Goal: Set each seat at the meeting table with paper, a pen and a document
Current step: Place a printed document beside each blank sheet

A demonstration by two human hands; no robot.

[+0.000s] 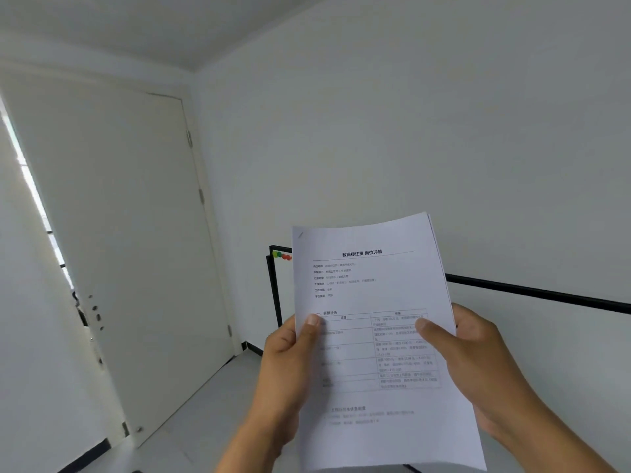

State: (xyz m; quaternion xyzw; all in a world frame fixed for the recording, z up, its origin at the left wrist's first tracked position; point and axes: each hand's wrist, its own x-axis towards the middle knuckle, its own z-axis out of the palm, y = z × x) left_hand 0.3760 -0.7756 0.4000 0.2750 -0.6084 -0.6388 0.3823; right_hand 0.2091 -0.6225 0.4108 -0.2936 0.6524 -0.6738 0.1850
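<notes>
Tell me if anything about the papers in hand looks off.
Nothing is damaged. The printed document stack is held up by the left hand and right hand; its sheets fan slightly at the top right edge.

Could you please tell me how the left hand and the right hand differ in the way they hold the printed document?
The left hand grips the document at its left edge, while the right hand grips its right edge. The left thumb points up along the margin; the right thumb lies slanted across the printed table, reaching further inward. Both pinch the sheets with the thumb in front and the fingers hidden behind.
</notes>
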